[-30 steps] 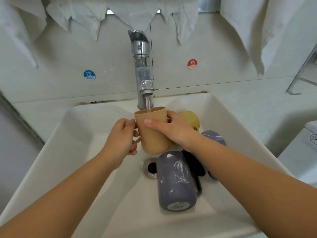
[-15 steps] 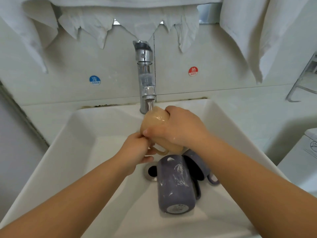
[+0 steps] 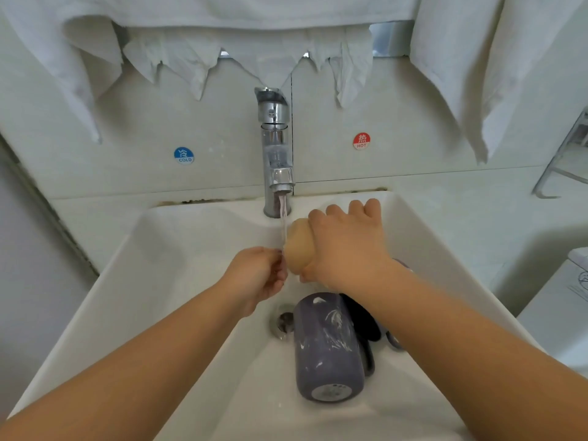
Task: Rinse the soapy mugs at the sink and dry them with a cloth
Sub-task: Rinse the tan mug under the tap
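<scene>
A tan mug [image 3: 297, 246] is tipped over, base up, right beside the running water [image 3: 282, 218] from the chrome tap [image 3: 275, 148]. My right hand [image 3: 346, 246] grips its body from the right. The curled fingers of my left hand [image 3: 257, 275] meet the mug's lower left side in the stream; the handle is hidden. A purple mug [image 3: 327, 345] streaked with soap lies on its side in the white sink [image 3: 178, 249], base toward me. Another purple mug [image 3: 394, 340] shows partly behind my right forearm.
The drain [image 3: 283, 321] lies just left of the purple mug. White cloths [image 3: 191, 65] hang along the wall above the tap, and a larger white towel [image 3: 461, 74] hangs at the right. A metal rack [image 3: 569, 154] stands at the far right.
The tan mug went from upright under the tap to tipped over, and has shifted right of the stream. My right hand turned over the mug; my left hand stayed at its lower side.
</scene>
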Demonstrator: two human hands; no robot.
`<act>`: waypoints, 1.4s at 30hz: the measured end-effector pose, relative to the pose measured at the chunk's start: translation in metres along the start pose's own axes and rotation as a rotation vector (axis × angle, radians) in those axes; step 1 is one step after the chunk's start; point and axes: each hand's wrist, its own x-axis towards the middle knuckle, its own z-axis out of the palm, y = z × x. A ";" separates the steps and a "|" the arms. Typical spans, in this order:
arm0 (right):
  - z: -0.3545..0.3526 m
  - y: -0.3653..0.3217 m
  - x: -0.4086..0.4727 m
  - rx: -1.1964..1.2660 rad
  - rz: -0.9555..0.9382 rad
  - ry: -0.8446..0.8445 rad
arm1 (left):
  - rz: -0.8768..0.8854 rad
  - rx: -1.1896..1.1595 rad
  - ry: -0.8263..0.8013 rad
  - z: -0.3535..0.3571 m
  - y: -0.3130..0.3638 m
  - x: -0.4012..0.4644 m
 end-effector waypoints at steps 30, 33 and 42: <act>0.018 -0.006 0.008 1.349 0.117 -0.094 | 0.063 -0.036 0.295 -0.079 0.012 0.000; 0.017 -0.007 0.008 1.333 0.118 -0.147 | 0.072 -0.034 0.287 -0.078 0.013 0.000; 0.017 -0.012 0.008 1.330 0.207 -0.144 | 0.115 0.032 0.249 -0.074 0.013 -0.002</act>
